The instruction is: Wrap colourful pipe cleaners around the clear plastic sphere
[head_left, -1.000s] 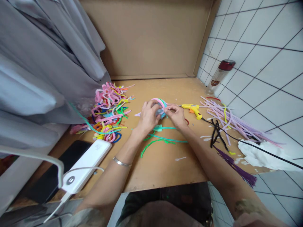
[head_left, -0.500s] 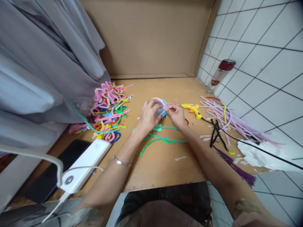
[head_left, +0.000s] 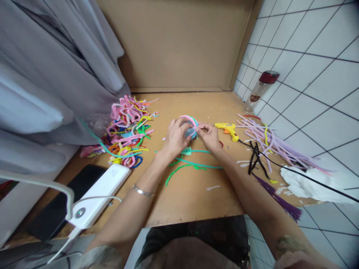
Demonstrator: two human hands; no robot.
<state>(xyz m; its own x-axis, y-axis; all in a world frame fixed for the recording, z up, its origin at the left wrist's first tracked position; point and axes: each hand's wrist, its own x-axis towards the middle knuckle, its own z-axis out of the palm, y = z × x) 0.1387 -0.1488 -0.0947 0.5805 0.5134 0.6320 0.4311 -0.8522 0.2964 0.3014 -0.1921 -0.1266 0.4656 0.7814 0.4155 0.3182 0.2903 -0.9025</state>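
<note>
My left hand (head_left: 177, 135) is curled around a rounded craft piece of pink, green and blue pipe cleaners (head_left: 192, 121), over the middle of the table. At its right edge, my right hand (head_left: 208, 136) pinches with thumb and forefinger against the piece. The fingertips hide what exactly they pinch. Just below the hands lie teal pipe cleaners (head_left: 196, 164) and a bent green pipe cleaner (head_left: 175, 173). Right of my right hand rests a yellow glue gun (head_left: 230, 130), its nozzle pointing left toward the hand.
Tangled colourful pipe cleaners (head_left: 129, 112) are heaped at the left, near a white power bank (head_left: 99, 198) and a black phone (head_left: 67, 201). Lilac pipe cleaners (head_left: 283, 147), a purple tassel (head_left: 280, 198), white tissue (head_left: 308, 183) and a red-capped bottle (head_left: 259, 91) are at the right.
Almost nothing differs. Both hands keep the same hold on the pipe-cleaner piece, and the view has shifted very slightly.
</note>
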